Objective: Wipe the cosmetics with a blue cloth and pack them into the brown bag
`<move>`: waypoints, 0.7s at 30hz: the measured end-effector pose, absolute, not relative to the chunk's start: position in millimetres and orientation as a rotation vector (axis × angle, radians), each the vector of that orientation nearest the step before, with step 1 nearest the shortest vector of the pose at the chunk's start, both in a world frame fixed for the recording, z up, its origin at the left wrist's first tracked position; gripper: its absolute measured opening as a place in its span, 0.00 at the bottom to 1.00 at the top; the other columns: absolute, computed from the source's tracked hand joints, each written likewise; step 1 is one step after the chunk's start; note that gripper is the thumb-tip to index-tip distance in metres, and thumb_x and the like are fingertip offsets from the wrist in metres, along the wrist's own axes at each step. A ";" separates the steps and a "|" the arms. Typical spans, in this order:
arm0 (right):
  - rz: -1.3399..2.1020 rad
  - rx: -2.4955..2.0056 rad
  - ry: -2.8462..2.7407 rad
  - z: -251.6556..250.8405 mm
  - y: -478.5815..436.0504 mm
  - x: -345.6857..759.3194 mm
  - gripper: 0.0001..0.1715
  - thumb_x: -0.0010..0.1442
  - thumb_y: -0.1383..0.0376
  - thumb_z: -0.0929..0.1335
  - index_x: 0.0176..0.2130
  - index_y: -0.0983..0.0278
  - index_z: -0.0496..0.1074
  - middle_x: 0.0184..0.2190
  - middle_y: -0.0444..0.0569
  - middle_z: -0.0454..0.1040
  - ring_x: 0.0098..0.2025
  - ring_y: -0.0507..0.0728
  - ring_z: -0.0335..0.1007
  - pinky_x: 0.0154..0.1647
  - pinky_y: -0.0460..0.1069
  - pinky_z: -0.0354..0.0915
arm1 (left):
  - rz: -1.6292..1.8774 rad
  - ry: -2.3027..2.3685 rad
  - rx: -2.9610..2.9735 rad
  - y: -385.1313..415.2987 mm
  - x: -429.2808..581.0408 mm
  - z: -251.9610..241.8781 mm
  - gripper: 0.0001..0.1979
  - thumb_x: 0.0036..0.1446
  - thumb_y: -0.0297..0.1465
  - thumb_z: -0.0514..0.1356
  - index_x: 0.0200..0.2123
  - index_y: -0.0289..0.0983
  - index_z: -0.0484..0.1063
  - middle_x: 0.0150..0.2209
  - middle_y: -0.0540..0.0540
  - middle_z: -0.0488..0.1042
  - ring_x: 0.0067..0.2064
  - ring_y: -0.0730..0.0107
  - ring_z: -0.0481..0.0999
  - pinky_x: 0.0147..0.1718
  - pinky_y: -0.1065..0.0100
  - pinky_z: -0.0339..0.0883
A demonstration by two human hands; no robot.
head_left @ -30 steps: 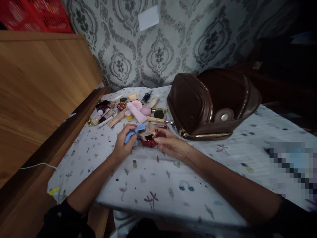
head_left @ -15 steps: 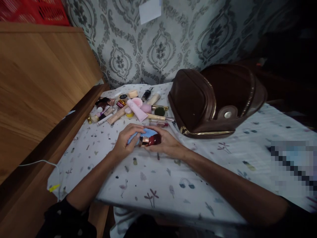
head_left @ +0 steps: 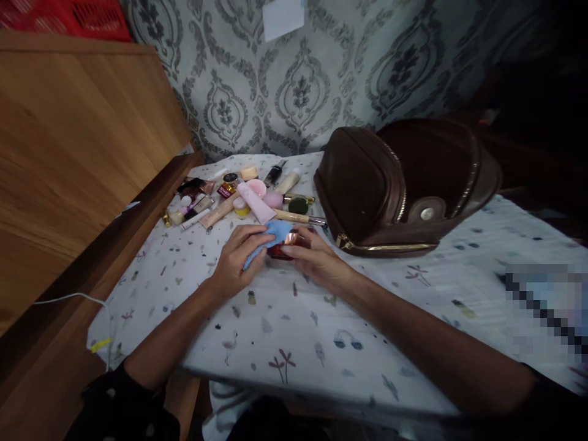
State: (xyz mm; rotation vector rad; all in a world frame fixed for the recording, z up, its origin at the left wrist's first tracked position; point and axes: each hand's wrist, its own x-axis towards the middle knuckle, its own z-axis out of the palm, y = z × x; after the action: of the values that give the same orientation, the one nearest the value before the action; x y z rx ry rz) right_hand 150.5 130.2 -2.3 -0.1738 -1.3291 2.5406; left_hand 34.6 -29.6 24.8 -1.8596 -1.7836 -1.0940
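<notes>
My left hand (head_left: 239, 257) is closed on a small blue cloth (head_left: 274, 233) and presses it against a dark red jar with a gold top (head_left: 285, 244). The jar is gripped by my right hand (head_left: 316, 260), whose fingers curl around its right side. Both hands rest low over the white patterned tablecloth (head_left: 294, 324), just in front of a heap of cosmetics (head_left: 243, 199). Most of the jar is hidden by my fingers and the cloth.
A brown leather bag (head_left: 395, 184) with a gold zipper lies open to the right of the hands. Tubes, jars and brushes are scattered at the table's far left. A wooden cabinet (head_left: 73, 159) stands at the left, patterned wallpaper (head_left: 298, 79) behind.
The blue cloth has slid over the jar's top as my left hand rubs. My right hand has turned the jar, which now shows its gold top.
</notes>
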 end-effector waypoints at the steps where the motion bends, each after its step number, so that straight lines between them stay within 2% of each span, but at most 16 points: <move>1: 2.592 -0.168 -1.281 0.1 130.3 151.6 0.22 0.45 0.66 0.79 0.42 0.60 0.75 0.41 0.44 0.77 0.45 0.55 0.74 0.55 0.56 0.69 | -1.107 -1.798 -1.848 -29.6 34.0 23.7 0.13 0.66 0.27 0.54 0.52 0.38 0.71 0.49 0.39 0.72 0.52 0.61 0.73 0.51 0.55 0.69; 4: 2.693 -0.181 -1.159 6.4 131.7 154.1 0.23 0.43 0.67 0.80 0.41 0.59 0.78 0.41 0.43 0.79 0.45 0.55 0.75 0.54 0.55 0.70 | -1.138 -1.818 -1.854 -28.5 32.6 19.6 0.15 0.66 0.31 0.57 0.55 0.38 0.69 0.50 0.39 0.71 0.53 0.60 0.73 0.52 0.56 0.70; 9: 2.710 -0.214 -1.103 5.7 134.0 153.3 0.22 0.41 0.65 0.81 0.39 0.60 0.80 0.40 0.43 0.81 0.43 0.54 0.76 0.51 0.51 0.70 | -1.077 -1.852 -1.831 -25.0 31.2 11.2 0.27 0.59 0.39 0.65 0.59 0.39 0.65 0.52 0.37 0.70 0.54 0.56 0.72 0.52 0.54 0.70; 16: 2.685 -0.192 -1.246 1.0 134.4 152.1 0.22 0.45 0.60 0.80 0.40 0.62 0.78 0.39 0.46 0.80 0.43 0.54 0.75 0.52 0.51 0.67 | -1.095 -1.767 -1.803 -26.6 29.5 12.0 0.23 0.60 0.35 0.65 0.57 0.41 0.67 0.47 0.41 0.72 0.48 0.62 0.74 0.48 0.58 0.72; 21: 2.573 -0.208 -1.363 1.5 134.8 151.8 0.23 0.45 0.56 0.80 0.39 0.62 0.77 0.36 0.45 0.79 0.39 0.54 0.74 0.46 0.50 0.67 | -1.067 -1.690 -1.796 -27.1 31.1 16.9 0.17 0.60 0.34 0.65 0.52 0.39 0.70 0.42 0.43 0.73 0.44 0.65 0.74 0.43 0.62 0.72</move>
State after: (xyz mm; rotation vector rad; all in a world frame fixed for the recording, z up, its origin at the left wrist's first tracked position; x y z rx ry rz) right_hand 151.8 134.8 1.5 -0.2083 -1.3627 2.5730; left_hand 31.1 -27.1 16.9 -1.7958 -1.6900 -1.0666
